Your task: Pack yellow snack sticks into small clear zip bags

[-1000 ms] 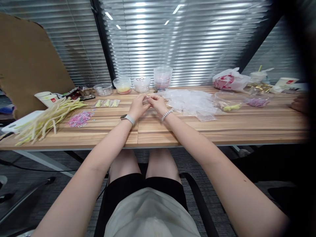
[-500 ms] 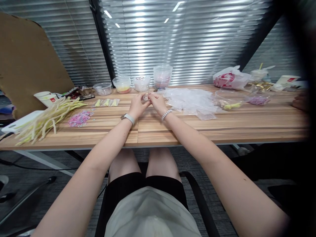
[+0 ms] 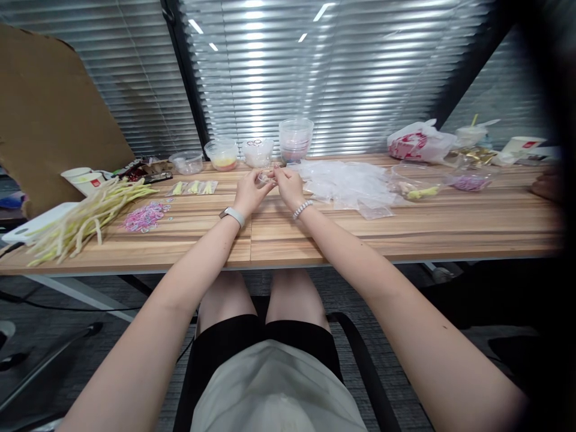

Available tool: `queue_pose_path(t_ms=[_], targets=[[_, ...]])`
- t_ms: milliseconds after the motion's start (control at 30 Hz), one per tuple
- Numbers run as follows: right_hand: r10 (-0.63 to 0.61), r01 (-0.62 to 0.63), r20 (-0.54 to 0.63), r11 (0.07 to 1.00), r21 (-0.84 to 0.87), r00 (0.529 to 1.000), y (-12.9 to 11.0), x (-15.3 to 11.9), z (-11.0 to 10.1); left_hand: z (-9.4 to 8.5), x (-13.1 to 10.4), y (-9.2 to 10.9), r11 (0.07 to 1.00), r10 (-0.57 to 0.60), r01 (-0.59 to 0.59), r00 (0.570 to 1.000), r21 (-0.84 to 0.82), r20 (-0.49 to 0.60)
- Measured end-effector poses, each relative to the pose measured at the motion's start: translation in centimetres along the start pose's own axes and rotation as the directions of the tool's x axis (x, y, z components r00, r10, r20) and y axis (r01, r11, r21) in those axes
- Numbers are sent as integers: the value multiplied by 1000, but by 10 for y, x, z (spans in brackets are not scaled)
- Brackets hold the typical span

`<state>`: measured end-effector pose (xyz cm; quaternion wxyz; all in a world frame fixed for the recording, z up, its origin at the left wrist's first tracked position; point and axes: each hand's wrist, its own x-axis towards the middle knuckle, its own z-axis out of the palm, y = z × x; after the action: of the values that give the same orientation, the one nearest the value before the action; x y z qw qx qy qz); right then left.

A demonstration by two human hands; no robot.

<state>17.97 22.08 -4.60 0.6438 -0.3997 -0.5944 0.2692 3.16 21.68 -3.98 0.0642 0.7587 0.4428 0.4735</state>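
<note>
Holding a clear piece (image 3: 265,178) at 2 o'clock in barely parted fingers, the left hand (image 3: 249,189) faces the right hand (image 3: 290,184) at the piece's 3 o'clock, that hand's grip and the long axis unclear.

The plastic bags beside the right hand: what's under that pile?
The plastic bags lie on the table, whose wood shows around the pile's edges. Whatever is beneath the middle is covered, so I cannot tell if anything else lies there.

Pale grey top (image 3: 274,390), black shorts (image 3: 225,336), light-strapped watch (image 3: 233,216), beaded bracelet (image 3: 302,209)
</note>
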Motion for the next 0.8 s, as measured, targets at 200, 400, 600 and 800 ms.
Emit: queue_pose_path(t_ms=[200,400,600,800], targets=[[-252,275,122,928,-252,960,-1,-5,-2,-1,-1,-1,995,91,-91,996,44,19],[-331,369,177,889,-273,927,0,-5,-4,1,1,-10,989,123,-123,992,81,5],[-322,385,234,868,-314,917,-2,-6,-2,1,1,-13,988,96,-96,995,119,4],[-296,417,305,753,-508,905,-17,-13,-4,-1,0,-9,989,79,-81,997,126,21]])
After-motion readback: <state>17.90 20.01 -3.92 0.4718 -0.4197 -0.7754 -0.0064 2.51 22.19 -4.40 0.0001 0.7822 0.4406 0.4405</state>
